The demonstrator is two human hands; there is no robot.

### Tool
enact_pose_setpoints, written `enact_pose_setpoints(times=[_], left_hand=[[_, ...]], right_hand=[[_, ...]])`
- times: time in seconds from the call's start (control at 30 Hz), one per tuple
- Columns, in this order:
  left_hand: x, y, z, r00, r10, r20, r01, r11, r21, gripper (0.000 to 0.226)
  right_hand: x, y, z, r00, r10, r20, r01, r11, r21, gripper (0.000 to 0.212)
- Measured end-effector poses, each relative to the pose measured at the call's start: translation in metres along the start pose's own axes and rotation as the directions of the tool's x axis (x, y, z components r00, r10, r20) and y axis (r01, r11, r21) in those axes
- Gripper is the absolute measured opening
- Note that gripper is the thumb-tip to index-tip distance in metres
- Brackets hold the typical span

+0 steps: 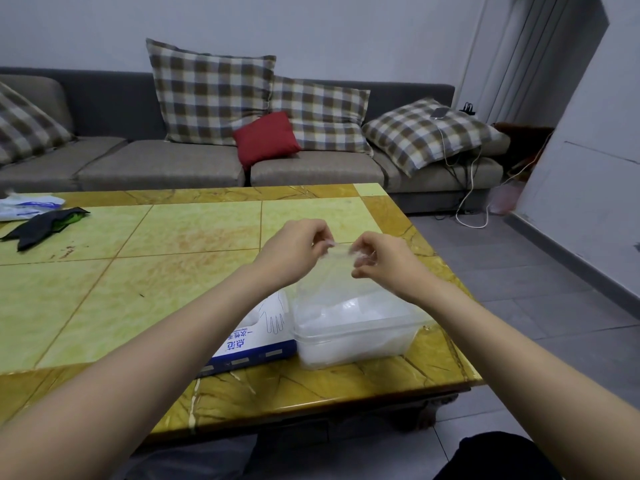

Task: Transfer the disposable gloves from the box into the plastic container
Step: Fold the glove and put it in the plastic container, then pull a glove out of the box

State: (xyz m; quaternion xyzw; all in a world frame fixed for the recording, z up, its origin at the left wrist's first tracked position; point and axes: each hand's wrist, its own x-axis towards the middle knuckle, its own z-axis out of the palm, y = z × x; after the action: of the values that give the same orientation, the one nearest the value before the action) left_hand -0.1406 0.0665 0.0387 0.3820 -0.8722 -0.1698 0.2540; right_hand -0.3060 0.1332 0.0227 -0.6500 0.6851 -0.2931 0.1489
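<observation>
On the tiled table (pixel 173 271), the plastic container (pixel 353 344) sits against the glove box (pixel 256 344), likely to keep transfers short. The box shows a glove outline and blue Chinese characters, partly hidden. A clear glove (pixel 332 271) hangs above the container, its top edge pinched by the curled left hand (pixel 294 247) and right hand (pixel 381 258), seemingly to spread it flat.

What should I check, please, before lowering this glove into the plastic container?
1. Grip: left hand and right hand both pinch the top edge of the glove: ok.
2. Position: the glove hangs above the plastic container: ok.
3. Opening: no lid on the plastic container: ok.
4. Room left inside: contents look hazy through the wall: cannot tell.
5. Single glove, not several stuck together: cannot tell.
6. The box stands beside the plastic container, not in the glove's way: ok.
</observation>
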Motion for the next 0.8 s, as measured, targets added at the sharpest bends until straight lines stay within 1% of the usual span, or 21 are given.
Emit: enact_pose_setpoints(times=[0.13, 0.17, 0.2, 0.23, 0.27, 0.33, 0.4, 0.47, 0.5, 0.53, 0.6, 0.63, 0.7, 0.73, 0.8], left_hand=[[0.003, -0.009, -0.006, 0.997, -0.056, -0.052, 0.057, 0.998, 0.010, 0.011], [0.005, -0.009, -0.009, 0.995, -0.058, -0.079, 0.059, 0.998, 0.006, 0.011], [0.007, -0.006, -0.011, 0.993, -0.054, -0.109, 0.053, 0.999, -0.011, 0.012], [0.010, -0.003, -0.014, 0.989, -0.047, -0.144, 0.040, 0.998, -0.051, 0.012], [0.012, 0.002, -0.017, 0.983, -0.042, -0.181, 0.022, 0.994, -0.108, 0.011], [0.013, 0.013, -0.023, 0.964, -0.033, -0.266, -0.023, 0.979, -0.205, 0.012], [0.011, 0.018, -0.028, 0.937, 0.010, -0.348, -0.088, 0.974, -0.210, 0.010], [0.005, 0.015, -0.027, 0.925, 0.046, -0.378, -0.131, 0.971, -0.202, 0.009], [0.002, 0.011, -0.024, 0.929, 0.053, -0.366, -0.135, 0.970, -0.203, 0.009], [-0.003, 0.005, -0.019, 0.939, 0.055, -0.339, -0.130, 0.971, -0.202, 0.010], [-0.012, -0.010, -0.007, 0.967, 0.053, -0.248, -0.096, 0.981, -0.168, 0.010], [-0.017, -0.018, -0.002, 0.982, 0.049, -0.183, -0.073, 0.989, -0.127, 0.009], [-0.024, -0.029, 0.008, 1.000, 0.025, -0.013, -0.025, 1.000, -0.008, 0.009], [-0.027, -0.032, 0.012, 0.997, 0.007, 0.080, -0.012, 0.998, 0.058, 0.012], [-0.028, -0.034, 0.020, 0.970, -0.029, 0.242, -0.012, 0.986, 0.164, 0.016]], right_hand=[[0.004, 0.013, -0.007, 0.998, 0.042, -0.051, -0.044, 0.998, -0.036, 0.012], [0.006, 0.014, -0.009, 0.996, 0.045, -0.079, -0.049, 0.998, -0.047, 0.016], [0.009, 0.014, -0.011, 0.992, 0.043, -0.121, -0.050, 0.998, -0.050, 0.025], [0.013, 0.012, -0.015, 0.983, 0.032, -0.179, -0.041, 0.998, -0.048, 0.032], [0.016, 0.009, -0.018, 0.968, 0.009, -0.249, -0.023, 0.998, -0.051, 0.035], [0.022, 0.000, -0.027, 0.913, -0.053, -0.405, 0.022, 0.996, -0.082, 0.035], [0.024, -0.005, -0.033, 0.833, -0.151, -0.532, 0.090, 0.986, -0.139, 0.036], [0.021, -0.004, -0.034, 0.778, -0.240, -0.580, 0.154, 0.969, -0.194, 0.038], [0.019, -0.001, -0.032, 0.773, -0.266, -0.576, 0.171, 0.961, -0.216, 0.039], [0.016, 0.002, -0.028, 0.783, -0.278, -0.557, 0.178, 0.957, -0.228, 0.040], [0.010, 0.011, -0.016, 0.839, -0.277, -0.468, 0.183, 0.954, -0.238, 0.042], [0.008, 0.017, -0.010, 0.884, -0.265, -0.385, 0.180, 0.953, -0.242, 0.043], [0.003, 0.028, 0.000, 0.967, -0.193, -0.164, 0.144, 0.952, -0.271, 0.044], [0.003, 0.035, 0.004, 0.990, -0.133, -0.057, 0.112, 0.952, -0.284, 0.043], [0.004, 0.046, 0.010, 0.992, -0.011, 0.129, 0.048, 0.956, -0.288, 0.043]])
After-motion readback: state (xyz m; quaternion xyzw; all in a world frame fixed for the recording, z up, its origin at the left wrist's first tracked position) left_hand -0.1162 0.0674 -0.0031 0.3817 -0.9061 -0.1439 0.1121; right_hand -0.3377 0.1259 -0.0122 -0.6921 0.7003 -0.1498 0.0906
